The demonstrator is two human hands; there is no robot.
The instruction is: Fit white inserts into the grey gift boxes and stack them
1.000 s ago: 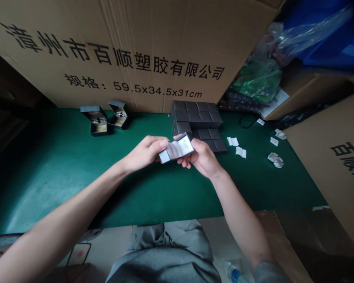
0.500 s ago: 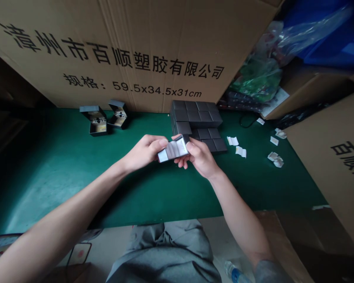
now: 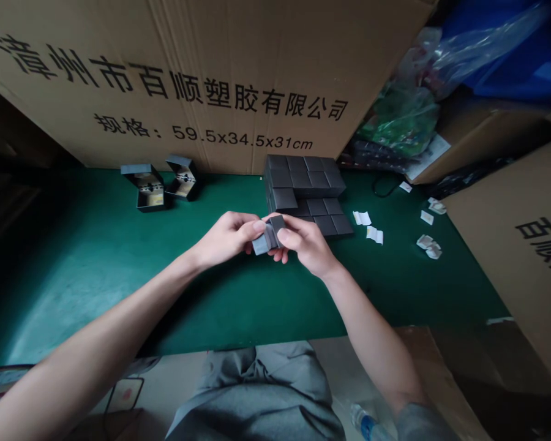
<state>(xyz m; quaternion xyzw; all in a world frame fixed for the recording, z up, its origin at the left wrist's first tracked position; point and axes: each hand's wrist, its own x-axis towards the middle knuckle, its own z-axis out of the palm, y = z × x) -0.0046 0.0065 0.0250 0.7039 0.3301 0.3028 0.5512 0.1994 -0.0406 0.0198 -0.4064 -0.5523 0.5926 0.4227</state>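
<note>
The small dark grey box (image 3: 270, 236) is between my two hands, held in the air above the table, just in front of the stack. It looks like a jewellery box made of stiff covered card, so I judge it is light and firm, but its corners can dent and its smooth sides may slip a little. The best place to take hold is on two flat opposite sides, without hard pressing on the edges.

My left hand (image 3: 227, 237) is almost closed and pinches the box from one side. My right hand (image 3: 305, 241) is curled too and holds it from the other side, so both hands have hold of it. They cover most of the box, so I cannot tell if it is open or shut, and I cannot see inside it.

Behind my hands is the stack of dark boxes (image 3: 305, 190). Further left stand an open box (image 3: 143, 188) and a second open box (image 3: 181, 177), and their small contents are hard to make out. To the right lie white paper slips (image 3: 362, 218) on the green table (image 3: 73, 294). Behind everything stands a cardboard carton (image 3: 165, 73) with black Chinese print, and in the corner are plastic bags (image 3: 401, 119).
</note>
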